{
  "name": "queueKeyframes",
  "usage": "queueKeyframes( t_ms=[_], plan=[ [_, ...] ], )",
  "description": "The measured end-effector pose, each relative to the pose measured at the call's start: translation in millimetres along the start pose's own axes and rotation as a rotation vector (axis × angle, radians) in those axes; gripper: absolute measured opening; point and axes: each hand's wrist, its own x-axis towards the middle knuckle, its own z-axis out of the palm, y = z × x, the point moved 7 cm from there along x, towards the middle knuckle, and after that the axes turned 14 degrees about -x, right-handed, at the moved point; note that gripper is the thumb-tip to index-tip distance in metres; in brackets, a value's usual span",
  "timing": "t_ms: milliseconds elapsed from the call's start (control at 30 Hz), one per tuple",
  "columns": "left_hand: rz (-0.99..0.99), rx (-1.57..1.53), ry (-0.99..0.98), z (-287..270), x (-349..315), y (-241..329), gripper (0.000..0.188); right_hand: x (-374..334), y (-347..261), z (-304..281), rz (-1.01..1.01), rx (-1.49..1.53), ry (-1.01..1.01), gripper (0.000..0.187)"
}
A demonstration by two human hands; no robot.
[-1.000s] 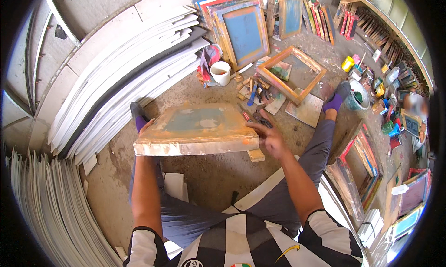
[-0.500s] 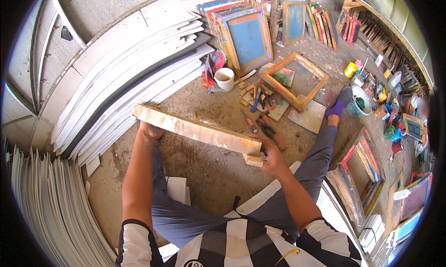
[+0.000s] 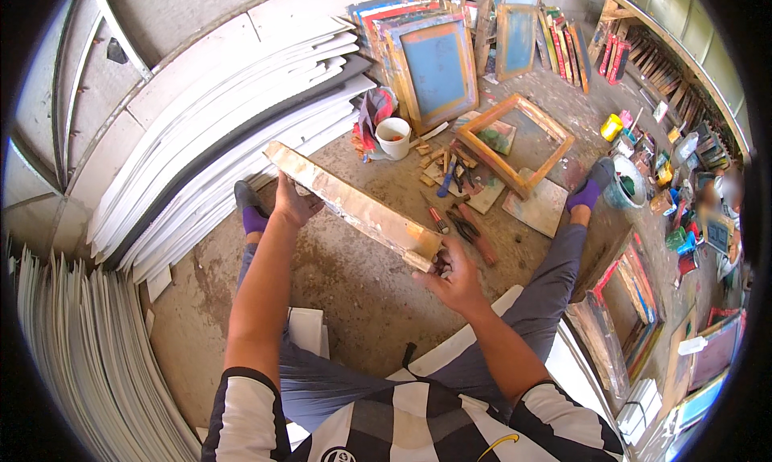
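Wooden frame held between two bare hands, seen nearly edge-on. The right hand (image 3: 457,281) is closed about the near end of the wooden frame (image 3: 354,201), its thumb by a small wood block (image 3: 417,260) at that corner. The left hand (image 3: 296,205) touches the frame from below, toward its far end; the frame partly covers the fingers, and whether they are clenched cannot be told. The frame is clear of the concrete floor (image 3: 362,301), slanting from the left hand down toward the right. Just beyond the right hand lie black-handled pliers (image 3: 463,228) and a red-handled tool (image 3: 437,218). Farther beyond the grip are a white bucket (image 3: 393,143), an open wooden frame (image 3: 490,164) and upright blue-panelled frames (image 3: 438,68). Left of the grip, white sheets (image 3: 201,140) are stacked.
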Motion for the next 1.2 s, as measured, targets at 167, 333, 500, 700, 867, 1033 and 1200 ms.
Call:
queueKeyframes(
  t_ms=[167, 333, 500, 700, 867, 1033, 1200],
  plan=[
    [0.248, -0.006, 0.113, 5.5, -33.3, -19.8, 0.096, 22.3, -3.8, 7.3, -0.025, 0.072, 0.134, 0.059],
    [0.445, 0.069, 0.154, 29.3, -94.0, -48.3, 0.074, 44.0, 18.1, -3.7, -0.068, 0.153, 0.252, 0.051],
    [0.43, 0.207, 0.013, 45.6, -103.4, -68.7, 0.068, 61.7, 6.7, -14.5, -0.133, 0.222, 0.323, 0.043],
    [0.49, 0.324, -0.232, 96.4, -141.3, -96.7, 0.059, 64.6, 4.9, 1.2, -0.08, 0.051, 0.229, 0.051],
    [0.965, 0.217, -0.147, 97.6, -181.5, -84.3, 0.032, 54.6, -42.7, 22.1, -0.087, 0.049, 0.14, 0.056],
    [1.484, 1.109, -0.174, 134.9, -223.3, -12.2, 0.046, 57.5, -30.6, 9.8, -0.084, -0.003, 0.239, 0.055],
    [1.388, 1.724, -0.345, 157.1, -198.1, 28.6, 0.074, 75.5, -10.6, -3.0, -0.188, 0.066, 0.26, 0.056]
  ],
)
